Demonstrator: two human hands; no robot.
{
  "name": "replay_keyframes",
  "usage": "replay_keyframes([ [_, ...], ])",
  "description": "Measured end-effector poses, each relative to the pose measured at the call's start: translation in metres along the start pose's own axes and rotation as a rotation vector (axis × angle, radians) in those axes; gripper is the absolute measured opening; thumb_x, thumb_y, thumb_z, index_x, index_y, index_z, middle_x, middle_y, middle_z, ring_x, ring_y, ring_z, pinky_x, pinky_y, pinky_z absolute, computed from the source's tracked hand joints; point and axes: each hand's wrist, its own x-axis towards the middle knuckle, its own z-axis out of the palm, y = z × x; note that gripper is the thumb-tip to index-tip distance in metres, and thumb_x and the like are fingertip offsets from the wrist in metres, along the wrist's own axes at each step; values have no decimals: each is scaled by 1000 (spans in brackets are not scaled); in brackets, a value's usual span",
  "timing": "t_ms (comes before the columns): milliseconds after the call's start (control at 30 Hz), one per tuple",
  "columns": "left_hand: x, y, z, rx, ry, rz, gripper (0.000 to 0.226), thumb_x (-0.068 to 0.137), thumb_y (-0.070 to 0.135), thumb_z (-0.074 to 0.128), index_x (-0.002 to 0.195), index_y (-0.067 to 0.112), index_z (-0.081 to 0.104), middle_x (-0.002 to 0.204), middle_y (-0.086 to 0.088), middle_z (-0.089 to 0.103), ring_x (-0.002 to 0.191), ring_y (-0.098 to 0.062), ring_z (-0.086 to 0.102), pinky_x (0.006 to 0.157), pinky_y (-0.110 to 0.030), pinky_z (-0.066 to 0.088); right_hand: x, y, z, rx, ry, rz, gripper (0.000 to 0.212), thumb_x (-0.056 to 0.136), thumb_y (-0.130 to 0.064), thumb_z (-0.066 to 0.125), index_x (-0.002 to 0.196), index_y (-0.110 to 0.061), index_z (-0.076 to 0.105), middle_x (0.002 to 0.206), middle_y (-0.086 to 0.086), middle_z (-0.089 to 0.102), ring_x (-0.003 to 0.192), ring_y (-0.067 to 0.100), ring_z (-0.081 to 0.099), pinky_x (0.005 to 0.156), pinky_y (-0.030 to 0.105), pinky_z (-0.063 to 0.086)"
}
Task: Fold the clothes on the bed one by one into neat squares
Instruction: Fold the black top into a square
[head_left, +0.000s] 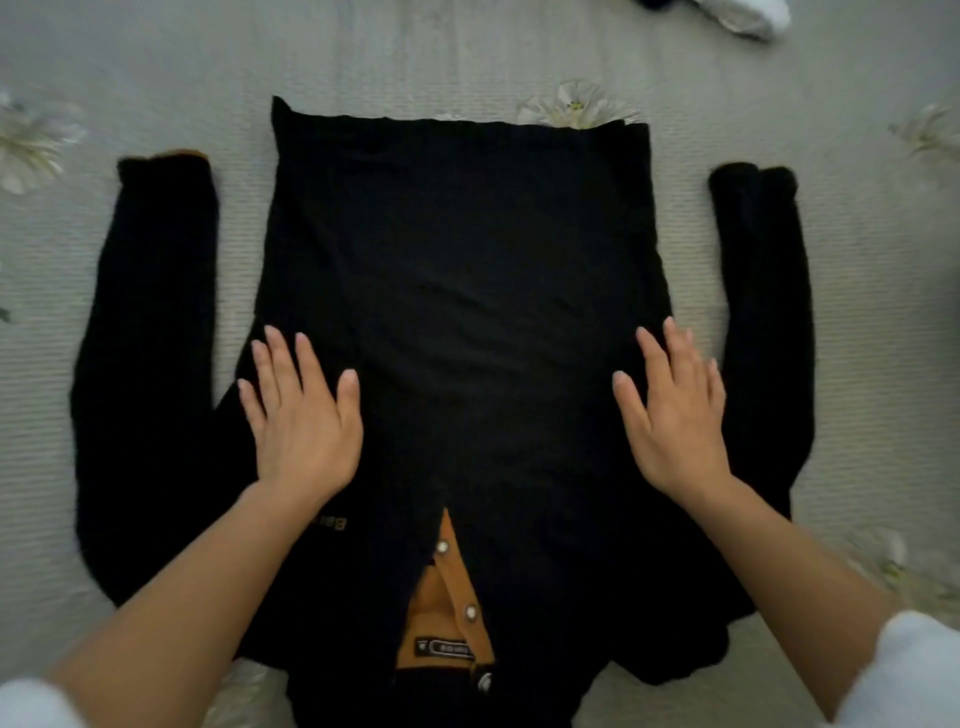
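Bed (467, 52): pale ribbed cover, flower print.
Shirt (457, 249): black, long-sleeved, spread front-up at centre, collar near, hem far. Judged soft, light and limp, prone to creasing; best taken at shoulders or hem corners.
Sleeves: left (145, 364) and right (763, 338), cuffs far.
Left hand (301, 415), right hand (675, 415): flat on chest, fingers straight, slightly apart, gripping nothing.
Placket (441, 597): orange, with buttons, near.

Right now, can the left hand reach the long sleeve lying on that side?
Probably yes. The left hand lies flat on the black shirt, and the left sleeve lies spread out right beside it, with nothing on top or in between.
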Motion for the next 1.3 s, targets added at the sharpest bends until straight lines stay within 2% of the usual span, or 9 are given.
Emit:
replay_keyframes([
  [200, -86, 103, 60, -39, -17, 459, 62, 99, 50, 10, 151, 21, -8, 158, -1, -20, 143, -13, -24, 114, -30, -21, 3, 93, -40, 284, 356, 552, 46, 96, -30, 46, 137, -8, 42, 144, 14, 37, 133, 30, 32, 109, 48, 22],
  [333, -117, 155, 104, 60, -40, 512, 61, 99, 45, 20, 151, 13, 18, 159, -11, 8, 147, -23, 6, 117, -40, 5, 33, 135, -52, 363, 225, 653, 60, 79, -51, 63, 113, -2, 60, 120, 19, 56, 113, 34, 54, 101, 43, 40],
  [467, -121, 160, 115, 137, 8, 474, 63, 97, 45, 23, 151, 13, 18, 159, -12, 11, 147, -23, 9, 117, -40, 9, 52, 134, -58, 676, 84, 596, 17, 79, -25, 71, 77, -9, 65, 81, 11, 65, 81, 25, 63, 72, 36, 53],
  [633, -123, 161, 114, 161, -7, 462, 63, 98, 46, 19, 152, 16, 10, 160, -9, 3, 148, -20, 0, 119, -36, 0, 18, 153, -111, 1834, 180, 701, 38, 70, -12, 51, 105, -2, 63, 102, 15, 68, 96, 28, 66, 93, 37, 52],
  [800, -130, 170, 107, 71, -76, 417, 66, 95, 53, 7, 151, 21, -6, 158, -3, -17, 144, -14, -21, 116, -31, -16, -57, 182, -139, 2091, 282, 777, 47, 69, -11, 54, 115, -7, 62, 123, 10, 64, 110, 27, 64, 100, 39, 46],
  [967, -189, 196, 123, 29, -179, 616, 61, 101, 47, 16, 152, 15, 7, 160, -7, 4, 147, -18, -5, 117, -35, -3, -65, 146, -151, 1857, 532, 610, 17, 89, -12, 53, 103, -8, 62, 105, 4, 67, 105, 16, 63, 95, 25, 47],
  [1100, -201, 203, 125, -88, -175, 518, 61, 99, 49, 4, 151, 18, -3, 159, 1, -10, 145, -10, -17, 116, -32, -11, -32, 60, -162, 953, 668, 179, 21, 83, -20, 61, 66, -22, 49, 84, -5, 50, 85, 9, 48, 85, 25, 41],
  [1200, -199, 199, 118, -107, -242, 546, 64, 90, 39, 3, 149, 17, -11, 158, 0, -17, 144, -10, -22, 119, -33, -10, -2, -13, -151, 428, 372, -167, 16, 84, -27, 58, 75, -17, 48, 124, 11, 52, 130, 25, 38, 109, 41, 30],
  [1300, -198, 186, 113, -10, -269, 620, 61, 93, 31, 20, 149, 7, 21, 155, -14, 26, 145, -26, 19, 120, -41, 10, 19, -58, -128, 80, -77, -374, 19, 90, -37, 52, 101, -24, 61, 160, 3, 17, 148, 22, -4, 118, 45, 5],
])
